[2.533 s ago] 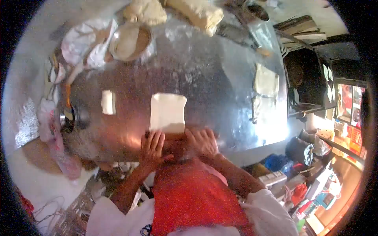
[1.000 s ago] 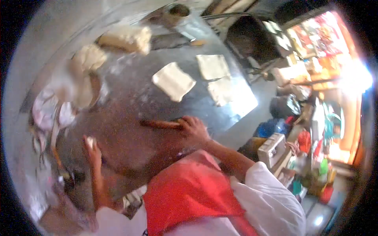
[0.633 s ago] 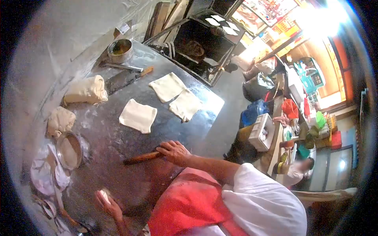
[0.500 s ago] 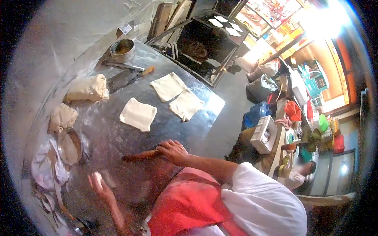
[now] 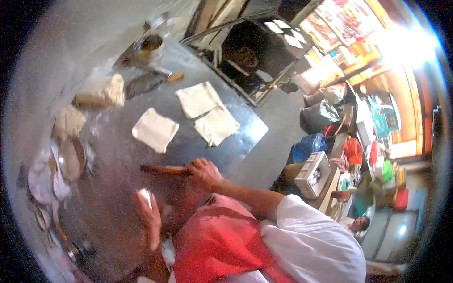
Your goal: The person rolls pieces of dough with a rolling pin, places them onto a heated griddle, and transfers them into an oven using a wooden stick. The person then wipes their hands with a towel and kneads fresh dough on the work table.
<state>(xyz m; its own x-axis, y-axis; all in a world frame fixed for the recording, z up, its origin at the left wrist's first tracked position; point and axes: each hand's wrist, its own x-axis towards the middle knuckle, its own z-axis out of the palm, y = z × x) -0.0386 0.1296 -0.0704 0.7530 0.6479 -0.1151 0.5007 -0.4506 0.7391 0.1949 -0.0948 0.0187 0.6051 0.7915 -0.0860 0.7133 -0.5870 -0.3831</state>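
Observation:
My right hand (image 5: 205, 173) is closed round one end of a wooden rolling pin (image 5: 163, 169), which lies over the metal table (image 5: 113, 146). Lower left, my left hand (image 5: 150, 219) holds a small white piece (image 5: 147, 197), apparently dough, at its fingers; blur hides the exact grip. Beyond the pin is a flat square of dough (image 5: 155, 130). Two more flat pieces, one farther back (image 5: 199, 99) and one nearer (image 5: 216, 126), lie side by side toward the table's right edge.
Dough lumps (image 5: 113, 92) line the table's left side, near a bowl (image 5: 71, 159). A scraper (image 5: 174, 76) and a metal pot (image 5: 150, 43) stand farther back. Beyond is a dark stove (image 5: 245, 52) with flat pieces on top. A person (image 5: 359, 223) and a white box (image 5: 313, 174) are at right.
My left hand has moved right, closer to the rolling pin, with the white piece. The right hand and the pin have shifted slightly away from my body. The whole view has shifted a little.

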